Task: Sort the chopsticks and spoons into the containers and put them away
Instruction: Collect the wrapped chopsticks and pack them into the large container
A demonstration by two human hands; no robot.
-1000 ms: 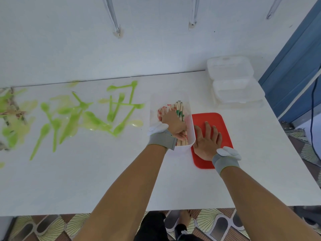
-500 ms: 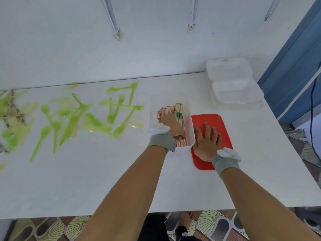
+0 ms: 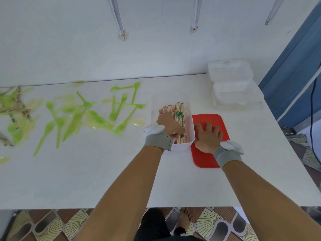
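A white container point(image 3: 191, 136) stands mid-table with a bundle of wrapped chopsticks point(image 3: 179, 111) lying in it. My left hand point(image 3: 167, 125) is inside the container on top of the chopsticks, its fingers curled down round their near ends. My right hand point(image 3: 207, 138) lies flat, fingers spread, on a red lid point(image 3: 211, 119) just right of the container. Several green plastic spoons point(image 3: 93, 117) are scattered over the left half of the table. A few more chopsticks point(image 3: 15, 110) lie among spoons at the far left edge, blurred.
Two clear lidded containers point(image 3: 231, 75) sit at the table's back right corner against the wall. The table's near edge point(image 3: 121, 206) runs across the bottom of the view, with patterned floor below. A blue door frame stands to the right.
My left hand has drawn slightly toward the near end of the container over the chopsticks. My right hand has stayed flat on the red lid.
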